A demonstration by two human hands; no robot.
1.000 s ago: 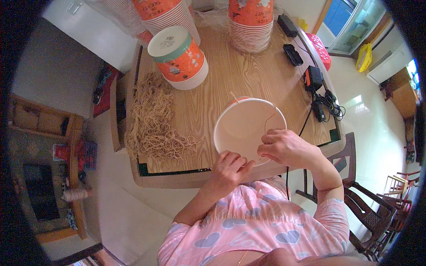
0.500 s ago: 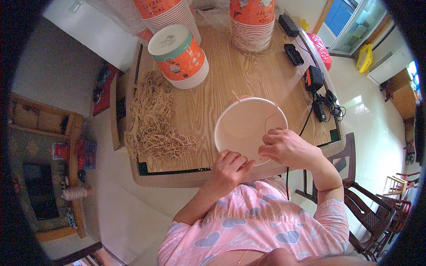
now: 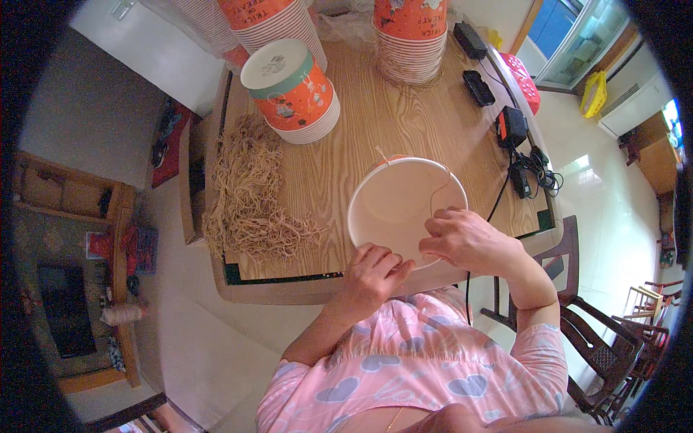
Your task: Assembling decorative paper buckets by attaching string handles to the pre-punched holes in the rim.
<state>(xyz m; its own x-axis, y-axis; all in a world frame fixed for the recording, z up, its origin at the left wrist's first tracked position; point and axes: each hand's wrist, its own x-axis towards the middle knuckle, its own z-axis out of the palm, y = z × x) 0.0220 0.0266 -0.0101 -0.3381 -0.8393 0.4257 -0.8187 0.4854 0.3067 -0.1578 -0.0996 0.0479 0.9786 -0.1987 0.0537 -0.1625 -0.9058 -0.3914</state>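
A round paper bucket (image 3: 390, 206), white inside with a little orange showing on its far outer side, sits at the table's near edge with its mouth toward me. A thin tan string (image 3: 442, 189) is knotted at the far rim and curves along the right part of the mouth down to my right hand. My left hand (image 3: 375, 278) is closed on the bucket's near rim, thumb toward the right. Just right of it, my right hand (image 3: 456, 237) has its fingers pinched together at the near right rim, on the string; its fingertips are partly hidden.
A loose heap of tan strings (image 3: 249, 195) covers the table's left side. Behind stand an upturned stack of orange and teal buckets (image 3: 299, 101) and more stacks (image 3: 410, 47). Black adapters and cables (image 3: 530, 169) lie along the right edge. A dark chair (image 3: 595, 346) stands at right.
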